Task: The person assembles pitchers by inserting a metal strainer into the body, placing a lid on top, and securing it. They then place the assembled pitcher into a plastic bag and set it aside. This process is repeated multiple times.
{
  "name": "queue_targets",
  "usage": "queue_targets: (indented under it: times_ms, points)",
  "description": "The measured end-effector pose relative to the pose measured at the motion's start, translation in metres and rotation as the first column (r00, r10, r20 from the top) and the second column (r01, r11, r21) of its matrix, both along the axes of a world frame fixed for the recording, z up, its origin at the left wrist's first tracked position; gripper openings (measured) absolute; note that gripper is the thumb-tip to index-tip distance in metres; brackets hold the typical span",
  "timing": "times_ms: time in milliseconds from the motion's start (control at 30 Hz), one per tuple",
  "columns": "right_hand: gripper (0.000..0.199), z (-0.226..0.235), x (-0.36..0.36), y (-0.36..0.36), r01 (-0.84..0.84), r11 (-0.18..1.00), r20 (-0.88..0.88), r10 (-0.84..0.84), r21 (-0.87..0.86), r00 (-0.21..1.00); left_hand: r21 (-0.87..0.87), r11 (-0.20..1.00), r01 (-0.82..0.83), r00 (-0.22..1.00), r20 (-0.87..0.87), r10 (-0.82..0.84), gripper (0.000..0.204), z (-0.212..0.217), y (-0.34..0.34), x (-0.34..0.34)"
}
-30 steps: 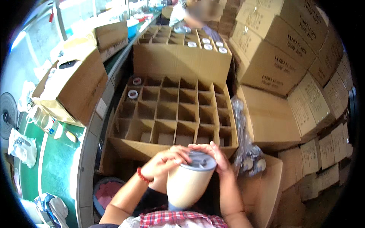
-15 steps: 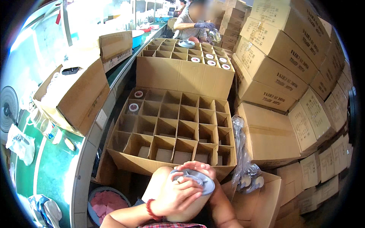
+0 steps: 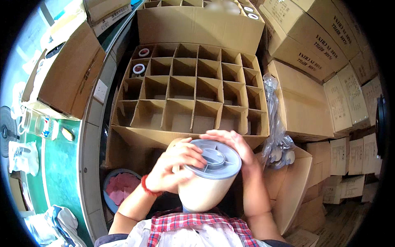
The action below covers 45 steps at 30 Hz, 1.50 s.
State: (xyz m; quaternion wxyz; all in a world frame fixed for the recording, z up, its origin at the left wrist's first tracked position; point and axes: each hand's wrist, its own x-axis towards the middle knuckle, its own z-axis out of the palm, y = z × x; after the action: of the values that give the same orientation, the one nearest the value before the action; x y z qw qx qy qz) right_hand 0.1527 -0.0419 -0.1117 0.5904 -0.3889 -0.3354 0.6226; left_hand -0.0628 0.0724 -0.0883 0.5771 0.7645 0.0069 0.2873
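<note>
A cream vessel (image 3: 207, 192) with a round grey end piece (image 3: 229, 157) stands in front of my body, grey end up. The grey piece has ribs and a raised ring in its middle. My left hand (image 3: 175, 162) grips the vessel's left side, its fingers reaching over the grey rim. Around the far right of the rim curls my right hand (image 3: 242, 150), its palm against the side. Beyond the hands is a divided carton (image 3: 164, 133) with many cells. Two white-ringed bottle necks (image 3: 139, 69) show in its far left cells.
Another divided carton (image 3: 197, 26) stands farther back. Stacked cartons (image 3: 300, 94) line the right side, with clear plastic wrap (image 3: 273, 119) beside them. At left are a green bench (image 3: 61, 164), an opened carton (image 3: 70, 78) and a blue basin (image 3: 109, 185) holding pink cloth.
The view has tipped downward, so the co-worker is out of sight. My left hand has moved off the middle of the grey end to its left edge. The right hand still holds the side.
</note>
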Motion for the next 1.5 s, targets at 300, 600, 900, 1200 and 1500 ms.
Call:
queue_targets:
  times_ms: [300,600,900,1200,1500]
  points:
    - [0.07,0.002,-0.004,-0.012,0.023,0.989,0.193,-0.051,0.145,0.98,-0.049,0.963,0.263,0.964,0.053,-0.261,0.022,-0.002,0.013,0.008]
    - [0.065,0.013,0.004,-0.027,0.052,0.997,0.296,-0.064,0.048,0.953,-0.329,0.929,0.17,0.985,0.082,-0.151,0.026,-0.02,0.011,0.017]
    - [0.078,-0.006,-0.013,-0.005,0.001,1.0,-0.373,0.001,0.004,0.928,0.342,0.939,0.036,0.998,-0.057,-0.017,0.016,0.032,-0.02,0.011]
    - [0.073,0.022,-0.003,-0.035,0.078,0.993,0.469,-0.108,0.084,0.876,-0.368,0.89,0.269,0.956,0.21,-0.203,0.028,-0.042,0.017,0.015]
    - [0.074,-0.03,-0.006,0.004,-0.026,0.982,-0.339,0.088,0.185,0.937,0.356,0.93,-0.095,0.977,-0.144,0.155,0.013,0.044,-0.043,0.014]
